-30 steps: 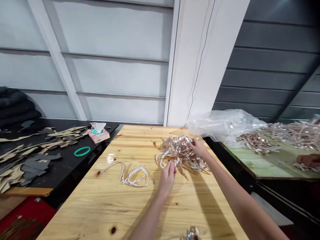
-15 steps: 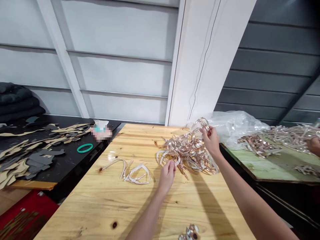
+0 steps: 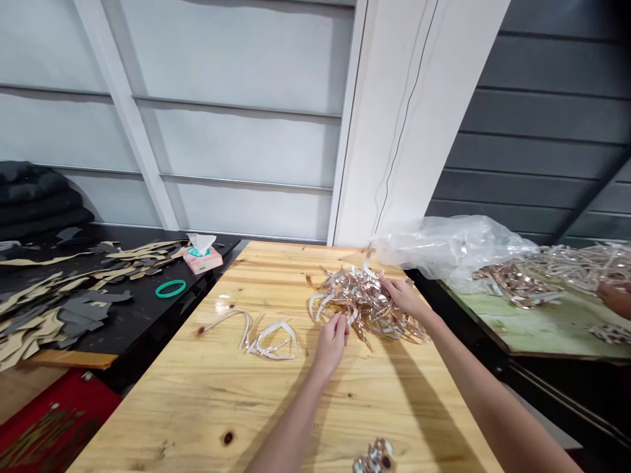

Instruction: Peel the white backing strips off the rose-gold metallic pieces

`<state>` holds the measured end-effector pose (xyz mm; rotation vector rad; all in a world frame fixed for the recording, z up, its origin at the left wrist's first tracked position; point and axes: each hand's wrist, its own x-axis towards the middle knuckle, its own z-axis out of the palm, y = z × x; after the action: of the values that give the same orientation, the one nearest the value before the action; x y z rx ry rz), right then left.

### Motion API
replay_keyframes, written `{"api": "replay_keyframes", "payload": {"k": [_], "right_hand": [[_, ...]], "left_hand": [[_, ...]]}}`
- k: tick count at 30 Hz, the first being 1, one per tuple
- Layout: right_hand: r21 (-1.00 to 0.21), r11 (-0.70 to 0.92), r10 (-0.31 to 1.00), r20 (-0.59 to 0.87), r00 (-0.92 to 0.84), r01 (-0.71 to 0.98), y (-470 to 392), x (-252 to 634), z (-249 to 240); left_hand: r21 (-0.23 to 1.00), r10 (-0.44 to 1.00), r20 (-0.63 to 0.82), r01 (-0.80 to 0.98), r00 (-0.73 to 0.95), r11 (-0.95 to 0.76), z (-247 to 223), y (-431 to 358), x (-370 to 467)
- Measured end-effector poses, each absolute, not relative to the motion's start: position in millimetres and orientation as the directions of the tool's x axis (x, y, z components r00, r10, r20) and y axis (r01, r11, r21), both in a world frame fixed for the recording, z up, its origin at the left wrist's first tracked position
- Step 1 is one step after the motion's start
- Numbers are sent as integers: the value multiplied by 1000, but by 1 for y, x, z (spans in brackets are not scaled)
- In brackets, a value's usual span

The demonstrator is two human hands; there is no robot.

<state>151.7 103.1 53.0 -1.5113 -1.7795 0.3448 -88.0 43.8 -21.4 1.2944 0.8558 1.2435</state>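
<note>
A tangled heap of shiny rose-gold and white strips (image 3: 362,292) lies on the wooden table in front of me. My left hand (image 3: 331,345) is closed in a pinch at the heap's near left edge, where a pale strip meets the fingertips. On the heap's right side, my right hand (image 3: 405,297) has its fingers closed on strips; their exact grip is partly hidden. A few loose strips (image 3: 273,341), one curled into a loop, lie to the left. Close to the near edge sits a small clump of shiny pieces (image 3: 373,456).
A black table (image 3: 142,309) on the left bears tan and grey scraps, a green ring (image 3: 170,288) and a tissue box (image 3: 203,257). To the right, a clear plastic bag (image 3: 453,243) and more strips (image 3: 517,287) lie on a greenish board, beside another person's hand (image 3: 616,299).
My right hand has come down from above the heap, and the raised loops of strip have dropped with it. My left hand stays nearly in place.
</note>
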Motion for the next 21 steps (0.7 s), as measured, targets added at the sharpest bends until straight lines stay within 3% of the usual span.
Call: {"api": "replay_keyframes", "payload": {"k": [9, 14, 16, 18, 21], "right_hand": [[-549, 236, 942, 333, -49, 802, 88, 156, 56], [-655, 252, 921, 389, 31, 712, 66, 150, 23], [-737, 257, 880, 446, 164, 625, 57, 143, 6], [-779, 270, 827, 488, 278, 565, 49, 134, -7], [-743, 312, 782, 555, 285, 592, 42, 124, -15]], "left_hand": [[967, 948, 256, -54, 191, -250, -26, 45, -87], [877, 859, 472, -7, 200, -480, 13, 15, -89], [832, 803, 552, -81, 226, -549, 42, -10, -89], [850, 815, 526, -187, 243, -493, 69, -44, -91], [836, 832, 522, -305, 189, -455, 95, -106, -111]]}}
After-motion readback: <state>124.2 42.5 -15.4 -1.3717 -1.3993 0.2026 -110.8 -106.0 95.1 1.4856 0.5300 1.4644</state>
